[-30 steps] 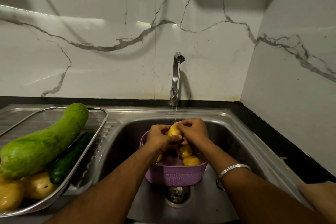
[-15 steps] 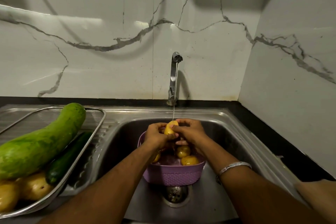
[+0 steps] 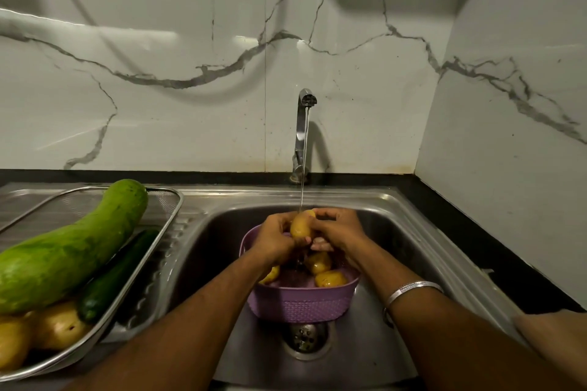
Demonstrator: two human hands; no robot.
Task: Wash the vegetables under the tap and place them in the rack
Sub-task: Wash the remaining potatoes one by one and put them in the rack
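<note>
You hold one potato (image 3: pixel 301 226) under the tap (image 3: pixel 304 133) stream, above the purple basket (image 3: pixel 301 305) in the sink (image 3: pixel 394 219). Its long axis stands nearly upright, leaning slightly right. Left hand (image 3: pixel 274 240) and right hand (image 3: pixel 341 232) curl their fingers round it from either side. The steel rack (image 3: pixel 171 216) lies to your left, nearer your left hand; judge the transfer accordingly.

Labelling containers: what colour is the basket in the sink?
Purple basket, woven-look texture; head view shows it.
</note>
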